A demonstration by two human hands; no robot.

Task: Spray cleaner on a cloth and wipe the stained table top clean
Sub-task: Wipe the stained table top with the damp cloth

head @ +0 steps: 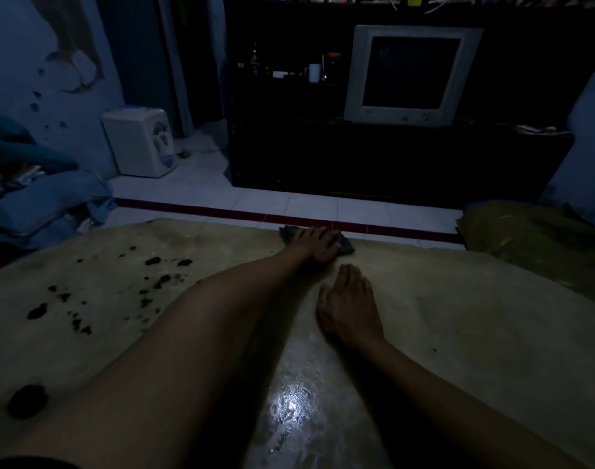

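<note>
A dark folded cloth is being pressed flat by the left hand at the pale glossy counter's far edge, grip loose; right hand resting open. Black stains at left are being left unwiped.

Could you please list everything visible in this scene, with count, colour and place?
table top: one, beige, foreground
stains: many, black, table's left part
cloth: one, dark, table's far edge
wet patch: one, shiny, near centre
television: one, grey, on dark cabinet
mug: one, white, cabinet shelf
water dispenser: one, white, floor, left
left hand: one, pressing cloth
right hand: one, flat on table
</note>
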